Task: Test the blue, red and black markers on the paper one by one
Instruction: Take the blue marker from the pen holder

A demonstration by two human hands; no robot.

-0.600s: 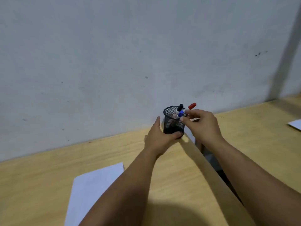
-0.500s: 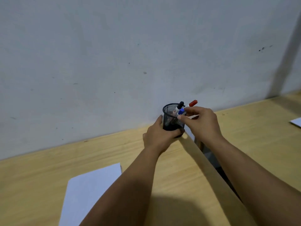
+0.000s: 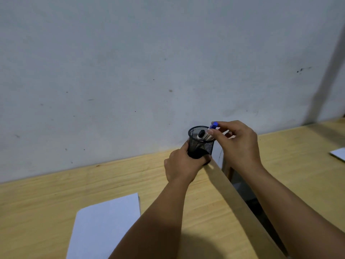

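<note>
Head view is showing the first step underway: the right hand (image 3: 240, 144) is pinching the blue marker (image 3: 213, 126) by its capped end, fingers clamped on it, lifting it at the cup's 2 o'clock rim. The left hand (image 3: 183, 165) is gripping the mesh cup (image 3: 200, 144), fingers wrapped around its base. The black marker (image 3: 200, 134) is standing inside; the red one is not showing, though half a second earlier its cap was sticking out. Next, judging by the layout, uncapping and carrying to the paper (image 3: 106, 225) at 7 o'clock
</note>
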